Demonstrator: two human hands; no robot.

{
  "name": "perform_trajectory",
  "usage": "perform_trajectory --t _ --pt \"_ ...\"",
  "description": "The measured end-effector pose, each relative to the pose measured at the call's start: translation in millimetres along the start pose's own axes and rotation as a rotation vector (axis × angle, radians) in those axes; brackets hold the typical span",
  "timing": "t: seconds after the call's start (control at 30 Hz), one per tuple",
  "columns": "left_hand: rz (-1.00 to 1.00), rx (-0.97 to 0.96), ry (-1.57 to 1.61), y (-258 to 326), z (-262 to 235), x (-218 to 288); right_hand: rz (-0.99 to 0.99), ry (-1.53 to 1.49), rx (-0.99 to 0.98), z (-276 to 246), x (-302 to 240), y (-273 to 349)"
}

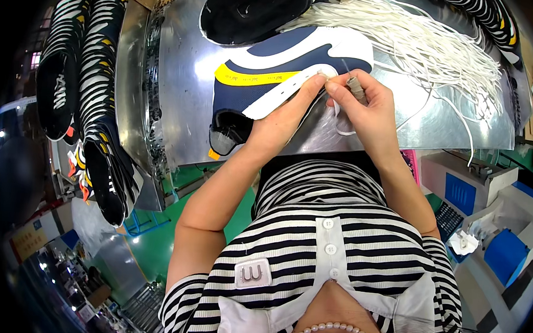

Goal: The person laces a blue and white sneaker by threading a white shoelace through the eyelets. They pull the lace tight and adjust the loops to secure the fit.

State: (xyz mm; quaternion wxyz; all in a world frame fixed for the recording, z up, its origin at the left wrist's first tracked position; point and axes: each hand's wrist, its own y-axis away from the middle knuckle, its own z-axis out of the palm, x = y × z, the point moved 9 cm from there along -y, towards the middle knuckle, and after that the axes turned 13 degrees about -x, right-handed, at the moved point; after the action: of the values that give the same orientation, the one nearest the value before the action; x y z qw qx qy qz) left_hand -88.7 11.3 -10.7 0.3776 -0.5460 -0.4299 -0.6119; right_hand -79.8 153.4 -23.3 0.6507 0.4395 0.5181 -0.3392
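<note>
Left hand [283, 117] clamps the shoe upper [273, 63] at its white strip [275, 99], apparently for steadiness; right hand [369, 102], at three o'clock, grips a wrapped-handle tool [356, 90].

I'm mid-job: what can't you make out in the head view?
All in the head view:
Most fingers of the left hand: hidden behind the navy upper.
One end of the tan cylinder: covered by the right hand.
Black upper: cut off by the top edge.
Lower-left equipment: too dark, blurred.
</note>
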Motion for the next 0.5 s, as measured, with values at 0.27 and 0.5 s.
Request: perform_trajectory --t 0.27,0.5 --pt "-0.067 0.015 0.03 6 -6 -7 -0.179 0.134 0.026 1 -28 20" --pt "-0.06 -0.01 -0.022 6 -2 -6 -0.166 0.341 0.01 -7 -35 16"
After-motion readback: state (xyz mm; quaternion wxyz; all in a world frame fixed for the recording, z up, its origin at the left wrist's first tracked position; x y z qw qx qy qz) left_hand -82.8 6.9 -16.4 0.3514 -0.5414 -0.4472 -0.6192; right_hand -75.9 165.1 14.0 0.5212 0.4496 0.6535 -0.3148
